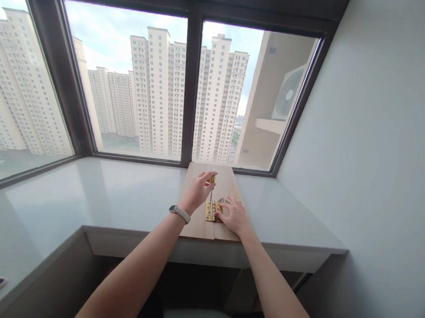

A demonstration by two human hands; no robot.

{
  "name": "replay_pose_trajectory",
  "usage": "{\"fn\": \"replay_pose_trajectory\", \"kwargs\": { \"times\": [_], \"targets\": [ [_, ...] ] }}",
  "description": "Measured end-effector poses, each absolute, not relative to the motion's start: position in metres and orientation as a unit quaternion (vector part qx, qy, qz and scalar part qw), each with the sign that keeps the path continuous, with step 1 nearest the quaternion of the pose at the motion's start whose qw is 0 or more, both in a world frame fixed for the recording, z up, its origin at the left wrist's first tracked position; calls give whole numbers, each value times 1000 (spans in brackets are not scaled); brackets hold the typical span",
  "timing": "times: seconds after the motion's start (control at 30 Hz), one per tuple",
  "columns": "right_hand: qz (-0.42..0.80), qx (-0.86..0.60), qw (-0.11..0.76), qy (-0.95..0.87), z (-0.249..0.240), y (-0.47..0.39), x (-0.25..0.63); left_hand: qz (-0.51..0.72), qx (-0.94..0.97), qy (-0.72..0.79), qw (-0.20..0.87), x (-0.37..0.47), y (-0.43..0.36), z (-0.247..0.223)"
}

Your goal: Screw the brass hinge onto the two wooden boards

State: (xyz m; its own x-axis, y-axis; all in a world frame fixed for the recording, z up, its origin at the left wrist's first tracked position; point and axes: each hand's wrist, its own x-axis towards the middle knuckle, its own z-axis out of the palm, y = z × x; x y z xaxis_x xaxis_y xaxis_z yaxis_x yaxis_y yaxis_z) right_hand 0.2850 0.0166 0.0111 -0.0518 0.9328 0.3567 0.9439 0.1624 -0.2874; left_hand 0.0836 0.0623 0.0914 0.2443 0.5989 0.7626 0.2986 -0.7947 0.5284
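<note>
Head view: screwdriver held upright at a hinge.
Left hand [198, 191] grips the yellow-and-black handle of a screwdriver with a slim metal shaft [212, 179], fingers closed around it; shaft points down to the upper part of a gold-coloured, rectangular metal hinge [209, 215]. Hinge lies flat on pale wooden boards [195, 229], near their front edge, on a white countertop [134, 192]. Right hand [237, 216], fingers spread, rests fingertips on the hinge's right side.
</note>
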Motion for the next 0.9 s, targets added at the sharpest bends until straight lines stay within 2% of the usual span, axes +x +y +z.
{"fn": "replay_pose_trajectory", "kwargs": {
  "times": [0.9],
  "targets": [
    [-9, -644, 212, -735, 10, 15, 285, 544, 784, 264, 140, 91, 45, 96]
  ]
}}
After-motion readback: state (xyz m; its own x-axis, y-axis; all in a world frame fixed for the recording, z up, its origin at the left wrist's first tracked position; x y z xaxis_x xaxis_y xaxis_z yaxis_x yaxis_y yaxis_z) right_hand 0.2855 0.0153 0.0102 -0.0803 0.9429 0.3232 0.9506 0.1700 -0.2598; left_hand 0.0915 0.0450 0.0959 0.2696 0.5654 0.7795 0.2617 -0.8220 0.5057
